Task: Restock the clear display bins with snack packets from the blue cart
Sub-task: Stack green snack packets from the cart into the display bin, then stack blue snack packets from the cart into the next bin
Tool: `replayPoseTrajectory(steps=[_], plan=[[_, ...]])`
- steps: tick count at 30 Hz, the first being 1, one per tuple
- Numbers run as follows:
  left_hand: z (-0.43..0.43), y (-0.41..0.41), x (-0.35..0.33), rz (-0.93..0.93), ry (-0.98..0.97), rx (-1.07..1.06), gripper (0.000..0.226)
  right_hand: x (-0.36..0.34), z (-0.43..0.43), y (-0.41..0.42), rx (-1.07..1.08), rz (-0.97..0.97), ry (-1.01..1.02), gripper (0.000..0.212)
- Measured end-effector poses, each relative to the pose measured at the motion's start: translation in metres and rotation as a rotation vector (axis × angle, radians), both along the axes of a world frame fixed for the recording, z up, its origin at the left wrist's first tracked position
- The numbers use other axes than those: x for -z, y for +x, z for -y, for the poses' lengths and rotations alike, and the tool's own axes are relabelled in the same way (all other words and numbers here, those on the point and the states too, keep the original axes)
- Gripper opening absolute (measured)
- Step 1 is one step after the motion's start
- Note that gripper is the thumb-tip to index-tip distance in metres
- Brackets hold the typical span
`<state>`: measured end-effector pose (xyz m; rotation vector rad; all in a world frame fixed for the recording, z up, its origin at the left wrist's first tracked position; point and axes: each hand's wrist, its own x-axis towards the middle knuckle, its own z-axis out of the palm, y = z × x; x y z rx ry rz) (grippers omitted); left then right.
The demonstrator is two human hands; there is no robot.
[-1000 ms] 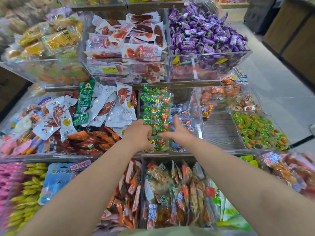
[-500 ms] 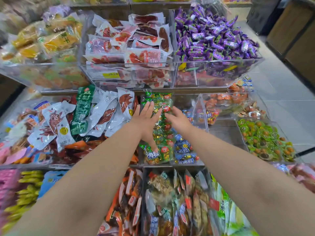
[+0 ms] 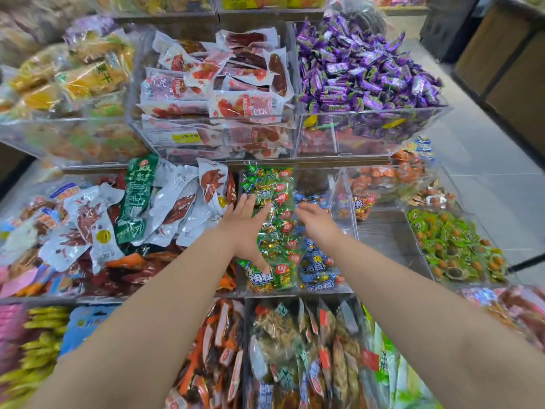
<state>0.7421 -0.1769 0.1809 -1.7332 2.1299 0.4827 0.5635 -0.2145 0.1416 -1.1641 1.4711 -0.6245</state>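
A clear middle bin (image 3: 346, 202) holds green snack packets (image 3: 275, 219) on its left side and blue snack packets (image 3: 318, 267) on its right. My left hand (image 3: 246, 228) lies spread with straight fingers on the left edge of the green packets, thumb pointing down along them. My right hand (image 3: 317, 221) hovers over the blue packets, fingers loosely bent, holding nothing. The blue cart is out of view.
Neighbouring bins hold white and green meat packets (image 3: 165, 208), red sausage packets (image 3: 218, 84), purple candies (image 3: 362, 69), green round snacks (image 3: 454, 246) and an empty wooden-floored bin (image 3: 386, 237). Tiled floor (image 3: 486, 172) runs along the right.
Both hands moved from the near end of the bin up over the packets. My left hand opened from a curled grip to spread fingers.
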Motion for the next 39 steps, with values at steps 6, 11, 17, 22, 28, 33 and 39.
replayPoseTrajectory(steps=[6, 11, 17, 22, 28, 33, 39], plan=[[-0.056, -0.017, -0.014, -0.207, -0.235, -0.055, 0.092, 0.002, -0.055, -0.031, 0.136, 0.127, 0.013, 0.016], [-0.098, -0.074, -0.016, -0.536, -0.306, -0.031, 0.031, -0.002, -0.112, -0.064, 0.272, 0.186, 0.002, 0.021], [-0.144, -0.160, 0.001, -0.539, -0.344, 0.103, 0.026, 0.003, -0.188, -0.137, 0.448, 0.171, -0.010, 0.021], [-0.185, -0.251, 0.024, -0.525, -0.150, 0.164, 0.031, 0.019, -0.256, -0.230, 0.531, 0.172, 0.054, 0.017], [-0.246, -0.385, 0.059, -0.528, 0.091, 0.158, 0.026, 0.034, -0.353, -0.365, 0.732, 0.167, 0.147, 0.014], [-0.290, -0.494, 0.086, -0.573, 0.397, 0.241, 0.014, 0.053, -0.433, -0.460, 0.994, 0.169, 0.204, 0.019], [-0.307, -0.584, 0.114, -0.533, 0.586, 0.174, 0.026, 0.078, -0.489, -0.547, 1.169, 0.128, 0.259, 0.016]])
